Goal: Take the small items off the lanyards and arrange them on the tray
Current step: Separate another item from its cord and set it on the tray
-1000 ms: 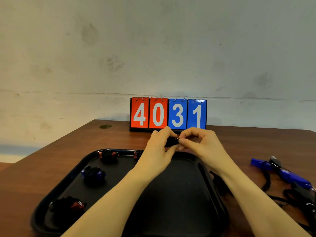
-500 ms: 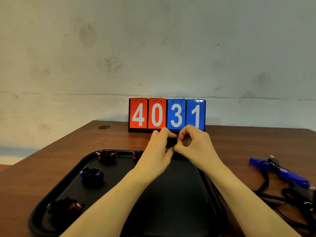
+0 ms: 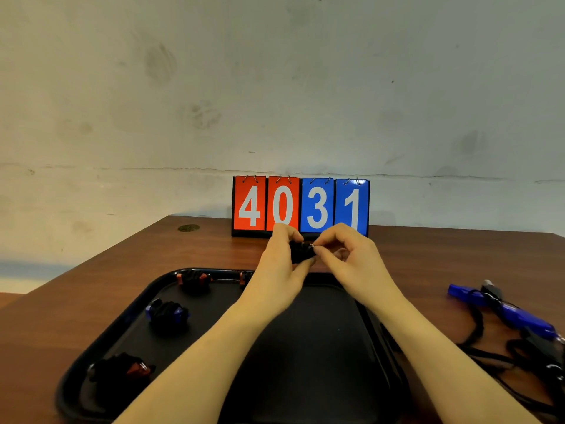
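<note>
Both hands meet above the far edge of the black tray (image 3: 101,356), raised off the wooden table (image 3: 443,255). The left hand (image 3: 281,270) grips a small black item (image 3: 301,251) between thumb and curled fingers. The right hand (image 3: 351,261) pinches a small metal ring (image 3: 312,246) at the item's right end with thumb and forefinger, its other fingers curled loosely behind. The two hands touch at this grip point. Whether the ring is already free of the item cannot be told. Below and left of the grip, the tray holds bundled black cords with coloured pieces: a red-tipped bundle (image 3: 194,278) nearest, at the far rim; a blue-tipped bundle (image 3: 168,313) further left and nearer the person; a red-tipped bundle (image 3: 122,370) at the near-left corner. A further small red piece (image 3: 243,278) shows just beside the left wrist, partly hidden. Well to the right of the grip, off the tray, blue whistles (image 3: 501,310) lie on the table among tangled black lanyards (image 3: 519,353). Directly behind the grip stands a flip scoreboard (image 3: 301,206) reading 4031, against the wall (image 3: 275,87).
</note>
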`<state>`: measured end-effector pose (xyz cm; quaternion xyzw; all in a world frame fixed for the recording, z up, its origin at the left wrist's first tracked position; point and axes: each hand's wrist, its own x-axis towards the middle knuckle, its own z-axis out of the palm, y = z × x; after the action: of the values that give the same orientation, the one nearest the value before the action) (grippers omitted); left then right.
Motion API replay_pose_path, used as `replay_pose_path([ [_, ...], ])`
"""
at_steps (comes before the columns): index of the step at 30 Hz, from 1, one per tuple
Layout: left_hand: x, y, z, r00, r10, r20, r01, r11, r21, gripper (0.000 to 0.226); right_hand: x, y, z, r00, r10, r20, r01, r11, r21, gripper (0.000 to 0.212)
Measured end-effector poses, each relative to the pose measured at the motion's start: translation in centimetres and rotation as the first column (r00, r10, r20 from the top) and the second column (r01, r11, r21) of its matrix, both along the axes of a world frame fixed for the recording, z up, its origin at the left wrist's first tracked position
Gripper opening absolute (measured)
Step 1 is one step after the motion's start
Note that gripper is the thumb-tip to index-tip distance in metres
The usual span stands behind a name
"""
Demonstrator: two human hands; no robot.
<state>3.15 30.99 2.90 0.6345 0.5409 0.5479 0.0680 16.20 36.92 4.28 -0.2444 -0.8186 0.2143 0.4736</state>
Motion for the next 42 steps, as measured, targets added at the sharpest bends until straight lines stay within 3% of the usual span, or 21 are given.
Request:
replay_pose_path([
  [5, -0.4, 0.4, -0.1, 0.990, 0.063, -0.127, -0.058, 0.997, 0.047, 0.026, 0.4, 0.3, -0.1, 0.998, 0.054, 0.020, -0.053, 0.998, -0.039, 0.015],
  [11, -0.7, 0.1, 0.5, 0.953, 0.174, -0.249, -0.156, 0.983, 0.093, 0.028, 0.4, -0.3, 0.4, 0.997, 0.031, -0.077, -0.034, 0.999, -0.031, 0.016],
  [15, -0.7, 0.3, 1.2, 0.956, 0.171, -0.241, -0.152, 0.984, 0.093, 0.027, 0.0, -0.6, 0.8, 0.995, 0.011, -0.099, -0.016, 0.998, -0.056, 0.016],
  [19, -1.0, 0.4, 1.9, 0.940, 0.196, -0.280, -0.199, 0.980, 0.016, 0.026, -0.4, -0.4, 1.1, 0.998, -0.064, -0.025, 0.061, 0.994, -0.090, 0.007],
  [31, -3.6, -5.8, 1.3, 0.936, 0.141, -0.323, -0.223, 0.947, -0.231, 0.045, -1.8, -4.6, 0.3, 0.987, -0.037, 0.157, 0.072, 0.972, -0.224, 0.005],
  [42, -5.5, -9.0, -1.0, 0.916, 0.162, -0.367, -0.285, 0.907, -0.310, 0.034, -4.5, -7.2, -1.9, 0.910, -0.057, 0.410, 0.183, 0.944, -0.276, 0.011],
])
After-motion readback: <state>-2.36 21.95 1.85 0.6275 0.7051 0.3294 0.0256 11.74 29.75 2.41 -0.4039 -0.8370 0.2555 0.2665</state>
